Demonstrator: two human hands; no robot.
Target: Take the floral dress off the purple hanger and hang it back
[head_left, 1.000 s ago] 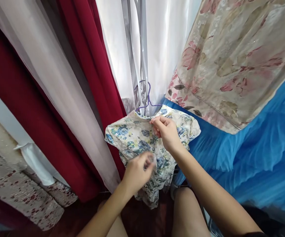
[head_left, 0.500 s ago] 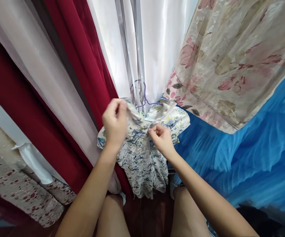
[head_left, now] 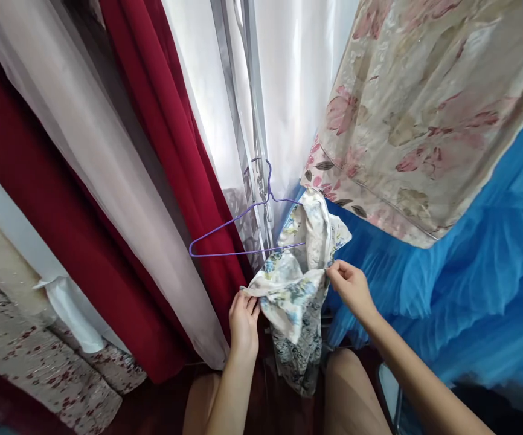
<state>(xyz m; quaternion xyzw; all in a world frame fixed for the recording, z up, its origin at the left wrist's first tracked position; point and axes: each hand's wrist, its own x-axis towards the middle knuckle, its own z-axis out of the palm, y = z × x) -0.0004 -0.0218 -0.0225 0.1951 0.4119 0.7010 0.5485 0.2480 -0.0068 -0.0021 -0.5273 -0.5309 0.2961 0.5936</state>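
Observation:
A small floral dress (head_left: 298, 353), white with blue and yellow print, hangs by one shoulder from a purple hanger (head_left: 225, 225). The hanger's left arm is bare; its right end lies inside the dress. My left hand (head_left: 244, 320) pinches the edge of the loose shoulder, below the hanger's bar. With thumb and forefinger, my right hand (head_left: 349, 284) grips the neckline edge on the right. Between the two hands the cloth is pulled taut and folded over. The hanger's hook is up by grey metal poles.
Dark red drapes (head_left: 153, 121) and pale drapes hang on the left, white cloth (head_left: 288, 78) behind. A floral fabric panel (head_left: 392, 139) hangs at upper right above blue tulle (head_left: 424, 290). Thin metal poles (head_left: 255, 90) stand behind the hanger. My knees flank the dress.
The dress's left shoulder has come off the hanger, baring its left arm. My left hand has moved down and right with the cloth; my right hand has moved right and down.

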